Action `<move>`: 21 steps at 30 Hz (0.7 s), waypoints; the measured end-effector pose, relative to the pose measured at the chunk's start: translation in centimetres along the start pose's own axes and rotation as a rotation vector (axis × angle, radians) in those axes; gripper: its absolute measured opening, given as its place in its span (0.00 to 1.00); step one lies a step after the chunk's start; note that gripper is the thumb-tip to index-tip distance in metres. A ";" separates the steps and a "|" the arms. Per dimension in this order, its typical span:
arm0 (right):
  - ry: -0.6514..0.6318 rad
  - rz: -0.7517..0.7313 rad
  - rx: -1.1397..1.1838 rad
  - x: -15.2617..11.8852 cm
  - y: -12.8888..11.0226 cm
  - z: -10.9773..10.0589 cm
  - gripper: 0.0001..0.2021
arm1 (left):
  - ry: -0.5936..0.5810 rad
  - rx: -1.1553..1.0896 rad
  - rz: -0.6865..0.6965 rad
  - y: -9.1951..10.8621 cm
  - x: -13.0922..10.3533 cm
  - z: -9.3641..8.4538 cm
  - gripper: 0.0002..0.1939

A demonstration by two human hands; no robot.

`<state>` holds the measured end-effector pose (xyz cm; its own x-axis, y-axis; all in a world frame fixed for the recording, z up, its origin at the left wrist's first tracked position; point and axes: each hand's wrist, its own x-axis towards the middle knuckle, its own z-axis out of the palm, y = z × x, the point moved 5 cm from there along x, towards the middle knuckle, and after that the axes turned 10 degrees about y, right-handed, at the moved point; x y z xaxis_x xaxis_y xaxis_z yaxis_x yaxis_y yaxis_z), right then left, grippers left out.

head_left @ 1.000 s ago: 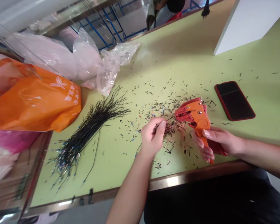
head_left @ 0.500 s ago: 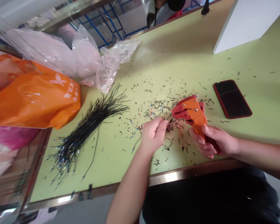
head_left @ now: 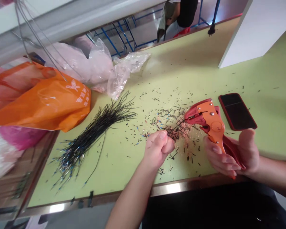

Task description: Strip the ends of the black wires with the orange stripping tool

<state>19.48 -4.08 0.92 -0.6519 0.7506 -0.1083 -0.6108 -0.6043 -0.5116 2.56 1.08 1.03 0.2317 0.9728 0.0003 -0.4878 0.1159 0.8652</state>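
Observation:
My right hand is wrapped round the handles of an orange and red wire stripper, its thumb lifted off to the side. The tool's jaws point left, over a heap of scraps. Between the fingers of my left hand, closed in a pinch, is a thin black wire whose far end runs into the jaws. On the table to the left lies a bundle of black wires with blue tips at its near end. One single wire lies apart beside the bundle.
Cut bits of insulation and copper strands litter the green table. A phone in a red case lies at right, near a white panel. An orange bag and clear plastic bags stand left. Another person is beyond.
The wire stripper has come nearer me and slightly right, its handles spread wider. My right thumb has come off the handle. The view has shifted a little.

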 end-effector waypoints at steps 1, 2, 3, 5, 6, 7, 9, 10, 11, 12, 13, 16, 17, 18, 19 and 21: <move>0.013 0.001 0.000 0.0 0.0 0.1 0.35 | -0.005 -0.012 -0.015 -0.1 0.1 0.0 0.35; 0.019 0.001 -0.014 0.1 -0.2 0.2 0.36 | -0.004 -0.013 -0.025 0.0 0.2 -0.2 0.35; 0.044 -0.036 -0.039 0.1 -0.8 0.4 0.36 | 0.000 -0.007 -0.024 0.3 0.3 -0.6 0.36; 0.168 -0.197 -0.110 -0.1 -3.4 0.3 0.32 | 0.046 0.015 0.014 1.6 0.8 -2.1 0.37; 0.313 -0.422 -0.117 -0.6 -5.6 -0.1 0.26 | 0.090 0.010 0.067 2.6 1.0 -3.1 0.38; 0.442 -0.559 -0.091 -1.2 -7.4 -0.4 0.22 | 0.167 0.000 0.130 3.6 1.3 -4.4 0.39; 0.501 -0.731 -0.043 -1.9 -9.6 -0.6 0.24 | 0.301 -0.016 0.262 5.1 1.7 -6.4 0.38; 0.494 -0.735 -0.067 -1.9 -9.8 -0.7 0.23 | 0.291 -0.009 0.272 5.3 2.0 -6.7 0.37; 0.450 -0.659 -0.108 -1.4 -9.2 -0.9 0.22 | 0.229 0.024 0.216 4.8 2.3 -6.5 0.38; 0.364 -0.525 -0.162 -0.8 -8.0 -0.9 0.21 | 0.173 0.065 0.160 4.2 2.5 -6.1 0.38; 0.246 -0.409 -0.207 -0.2 -6.4 -0.9 0.20 | 0.130 0.108 0.110 3.5 2.7 -5.7 0.38; 0.112 -0.148 -0.202 0.9 -2.3 -1.8 0.20 | 0.095 0.167 0.068 2.1 2.6 -4.7 0.38; 0.103 -0.102 -0.174 1.1 -1.5 -2.1 0.21 | 0.094 0.173 0.070 2.0 2.5 -4.5 0.38; 0.096 -0.071 -0.144 1.3 -1.1 -2.4 0.21 | 0.091 0.176 0.072 1.9 2.4 -4.4 0.38; 0.092 -0.046 -0.117 1.4 -0.9 -2.6 0.21 | 0.085 0.180 0.072 2.0 2.3 -4.4 0.38; 0.087 -0.019 -0.084 1.5 -1.0 -2.9 0.21 | 0.061 0.188 0.069 2.2 2.2 -4.4 0.38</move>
<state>20.44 -1.56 -1.17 -0.5966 0.7843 -0.1700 -0.5802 -0.5679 -0.5838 -1.74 4.34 0.69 0.1488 0.9881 0.0378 -0.3340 0.0142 0.9425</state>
